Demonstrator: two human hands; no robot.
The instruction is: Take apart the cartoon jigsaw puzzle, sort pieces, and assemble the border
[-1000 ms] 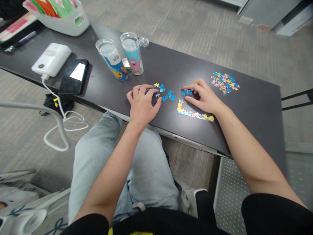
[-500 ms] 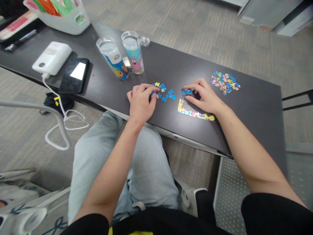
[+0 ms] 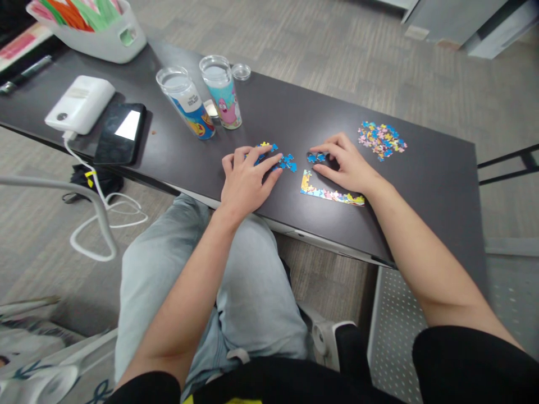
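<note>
My left hand (image 3: 248, 179) lies palm down over a loose group of mostly blue jigsaw pieces (image 3: 288, 163). Its fingers are spread, and they cover part of the group. My right hand (image 3: 347, 163) curves its thumb and index finger around a small cluster of blue jigsaw pieces (image 3: 315, 157), holding it between the tips. Just below that cluster is a joined L-shaped strip of puzzle edge (image 3: 330, 194), in yellow, pink and light blue. Beyond my right hand lies a heap of mixed-colour jigsaw pieces (image 3: 382, 139).
Two clear-topped cartoon tubes (image 3: 188, 106) (image 3: 223, 95) stand left of the pieces, with a clear lid (image 3: 241, 72) behind. Farther left are a black phone (image 3: 120, 134), a white cabled device (image 3: 80, 105) and a white bin (image 3: 96, 45). The dark table (image 3: 438, 185) ends at my lap.
My left hand's fingers have spread and reached farther over the blue pieces, covering more of them. My right hand keeps its place around the small cluster. The view has shifted slightly.
</note>
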